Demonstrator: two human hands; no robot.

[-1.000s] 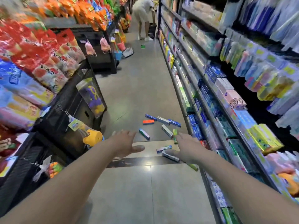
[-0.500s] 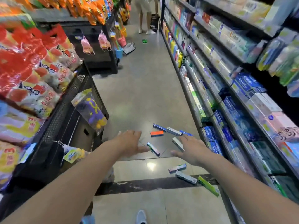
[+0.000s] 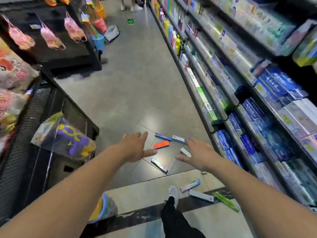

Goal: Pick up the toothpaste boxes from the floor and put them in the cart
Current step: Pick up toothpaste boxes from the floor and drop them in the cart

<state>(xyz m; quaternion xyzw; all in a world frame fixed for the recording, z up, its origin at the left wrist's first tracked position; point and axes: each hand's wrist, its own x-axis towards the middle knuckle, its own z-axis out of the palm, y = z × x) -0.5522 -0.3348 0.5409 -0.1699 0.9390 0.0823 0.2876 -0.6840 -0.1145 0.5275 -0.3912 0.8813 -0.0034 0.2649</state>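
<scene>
Above the floor (image 3: 130, 93) of the aisle, your two hands are stretched forward with nothing in them. Your left hand (image 3: 135, 147) has its fingers spread and the palm turned down; your right hand (image 3: 199, 154) is also spread and empty. Take the orange box (image 3: 161, 144) as the landmark: it lies flat on the floor between your two hands, just beside the fingertips of the left one. Just behind it, further from you, lies a blue box (image 3: 163, 136), and to the right of that one a blue-and-white box (image 3: 179, 139), whose right end is covered by the fingers of your right hand; I cannot tell if they touch it. To the right of the orange box, near your right thumb, a small white box (image 3: 185, 152) shows partly. Nearer to you than the orange box lies a green-and-white box (image 3: 159, 165), turned at an angle. Still nearer to you, well apart from the orange box, three more boxes lie close together: a pale box with a blue end (image 3: 190, 185), a grey-white box (image 3: 201, 195) and a green box (image 3: 227, 202). Your white shoe (image 3: 173, 193) stands just left of these three. Right of the orange box, the shelves (image 3: 228, 103) hold rows of boxed toothpaste. Left of it a black wire rack (image 3: 34, 107) carries bagged toys. The cart is not in view.
</scene>
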